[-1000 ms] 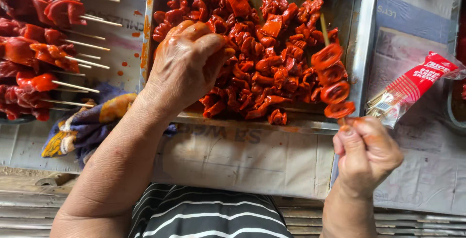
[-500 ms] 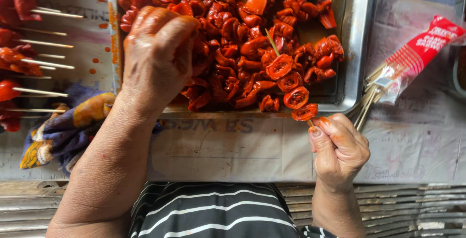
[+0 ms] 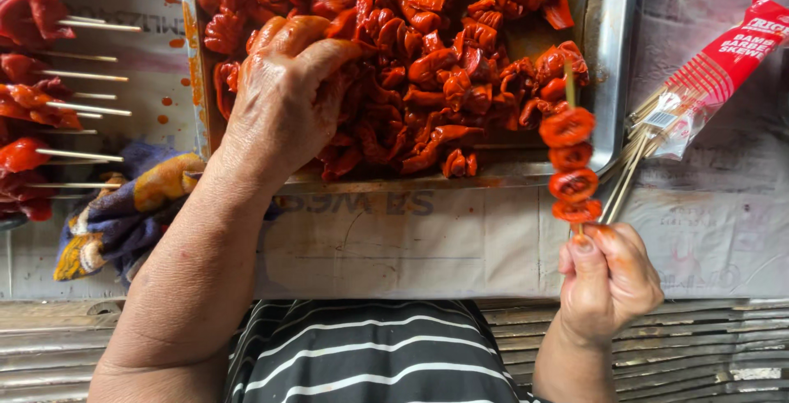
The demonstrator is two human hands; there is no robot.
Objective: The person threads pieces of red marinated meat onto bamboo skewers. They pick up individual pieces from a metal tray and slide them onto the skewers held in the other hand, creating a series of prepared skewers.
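The left hand (image 3: 283,95) reaches into the metal tray (image 3: 612,58) and curls over the heap of red meat pieces (image 3: 427,66), fingers bent into them; whether a piece is pinched cannot be told. The right hand (image 3: 608,276) is closed around a skewer (image 3: 571,161) held upright just past the tray's near right corner, with four red pieces threaded on it. Toward the tabletop's right edge lies a packet of bamboo sticks (image 3: 699,82). Filled skewers (image 3: 49,107) lie along the left edge, beside a crumpled cloth (image 3: 131,206).
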